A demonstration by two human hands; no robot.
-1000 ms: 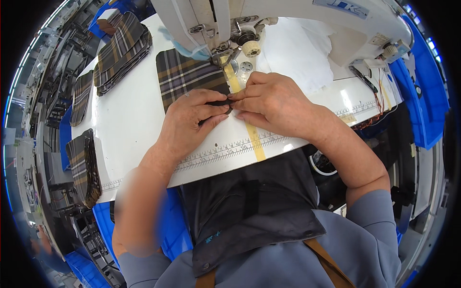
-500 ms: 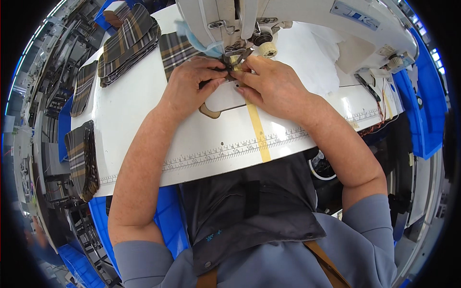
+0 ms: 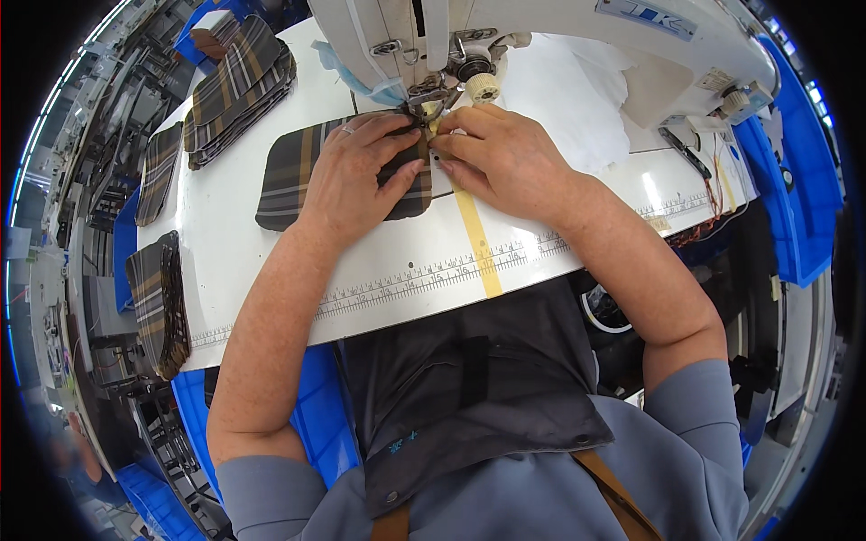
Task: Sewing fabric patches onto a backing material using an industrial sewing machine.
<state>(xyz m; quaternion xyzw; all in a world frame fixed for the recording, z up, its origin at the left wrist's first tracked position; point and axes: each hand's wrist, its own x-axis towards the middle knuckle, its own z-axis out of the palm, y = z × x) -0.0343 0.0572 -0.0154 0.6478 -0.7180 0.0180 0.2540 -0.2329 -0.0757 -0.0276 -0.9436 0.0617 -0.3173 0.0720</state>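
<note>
A dark plaid fabric piece (image 3: 290,176) with rounded corners lies on the white table of the sewing machine (image 3: 361,27). My left hand (image 3: 356,171) rests over it, fingers stretched toward the presser foot (image 3: 429,110) and thumb apart. Just right of the foot, my right hand (image 3: 505,162) has its fingers bent and drawn together, the tips at the fabric's right edge. Whatever lies between those fingertips is hidden. The needle itself cannot be made out.
Stacked plaid pieces (image 3: 239,86) lie at the back left, with more plaid pieces (image 3: 159,302) along the left edge. White sheeting (image 3: 577,99) is under the machine arm. Dark snips (image 3: 686,151) lie at right. Blue bins (image 3: 785,198) flank the table; yellow tape (image 3: 475,239) crosses its ruler.
The plaid piece has turned and come toward me: it stretched behind my left hand and now spreads left of and under it, covering the table slot. Both hands stay beside the foot.
</note>
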